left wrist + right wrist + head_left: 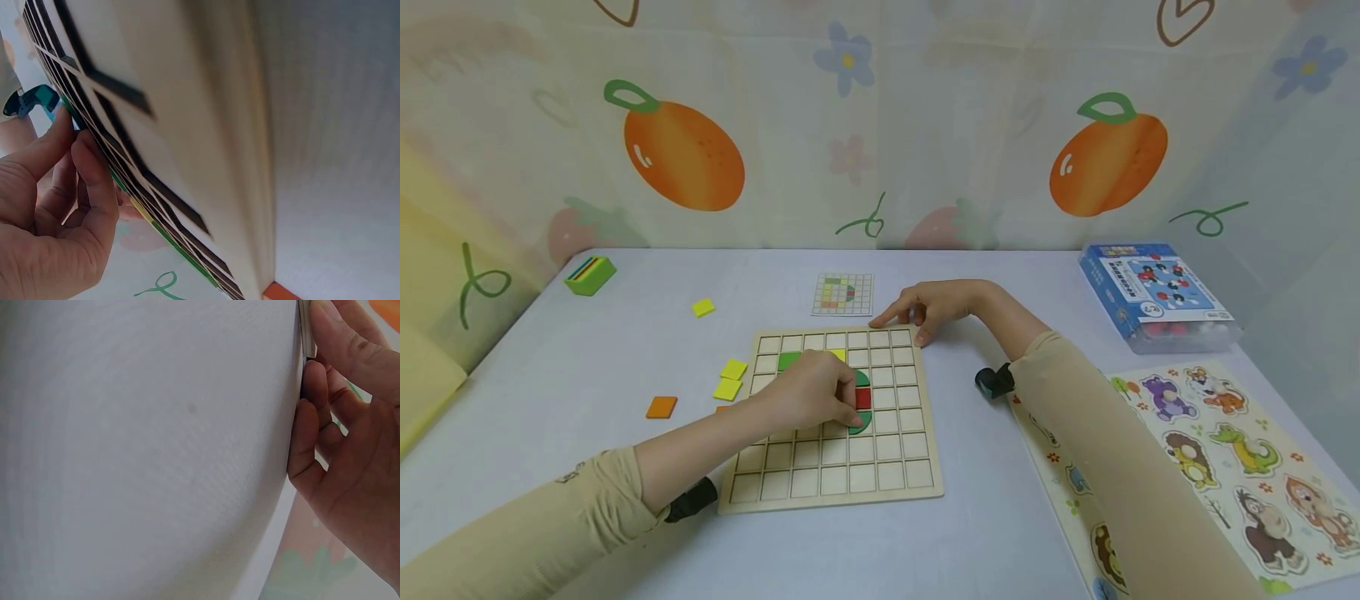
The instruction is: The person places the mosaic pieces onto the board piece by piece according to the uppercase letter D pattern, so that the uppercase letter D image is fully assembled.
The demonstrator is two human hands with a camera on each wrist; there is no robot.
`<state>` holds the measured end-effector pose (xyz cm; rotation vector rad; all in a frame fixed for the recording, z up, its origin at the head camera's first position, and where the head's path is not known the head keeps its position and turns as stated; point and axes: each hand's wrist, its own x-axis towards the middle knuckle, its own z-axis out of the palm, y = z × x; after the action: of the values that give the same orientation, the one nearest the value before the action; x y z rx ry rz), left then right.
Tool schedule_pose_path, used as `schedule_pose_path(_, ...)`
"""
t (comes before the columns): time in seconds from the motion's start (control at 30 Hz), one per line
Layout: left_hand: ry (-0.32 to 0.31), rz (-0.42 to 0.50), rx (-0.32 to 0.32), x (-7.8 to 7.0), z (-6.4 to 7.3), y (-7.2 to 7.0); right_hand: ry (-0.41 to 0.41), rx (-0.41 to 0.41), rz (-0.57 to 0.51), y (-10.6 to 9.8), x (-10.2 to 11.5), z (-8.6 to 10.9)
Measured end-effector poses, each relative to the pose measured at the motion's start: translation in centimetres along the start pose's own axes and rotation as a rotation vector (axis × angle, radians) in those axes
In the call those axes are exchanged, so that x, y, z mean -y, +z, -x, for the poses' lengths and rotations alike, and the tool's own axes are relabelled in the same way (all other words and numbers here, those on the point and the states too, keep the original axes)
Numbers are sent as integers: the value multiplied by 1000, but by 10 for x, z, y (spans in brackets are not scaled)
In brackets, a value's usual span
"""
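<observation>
Left hand (808,393) low over the board (842,501), the person pinched a green piece (863,423) between thumb and finger, at the square just on the near side of the red piece (863,398). I could not tell if the green piece lay flat. If it sat crooked, a push could have made it tip and pop up. If the thumb slipped, it could have bumped the red piece too. Right hand (942,302) held the board's far right corner, finger on the far edge, thumb at the side. If that hold got loose, the board could have slid. Two yellow pieces (727,390) lay near the left arm (700,443), so a quick swing might have knocked them.
</observation>
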<state>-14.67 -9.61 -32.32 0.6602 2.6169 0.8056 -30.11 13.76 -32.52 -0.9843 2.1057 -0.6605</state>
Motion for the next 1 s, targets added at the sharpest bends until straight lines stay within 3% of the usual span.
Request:
schedule_pose_path(0.5,18,-56,5,-2,1,4,-11,1,-12,0,-5,-2)
schedule_pose_path(0.67,2,-26,8,-1,2,2,-20,0,-9,1,-4,-1)
schedule_pose_path(0.8,13,-29,-2,-1,4,-9,-18,-3,-8,1,-3,0)
schedule_pose_path(1.0,26,-64,-60,10,12,-43,-11,-6,1,0,-2,-1)
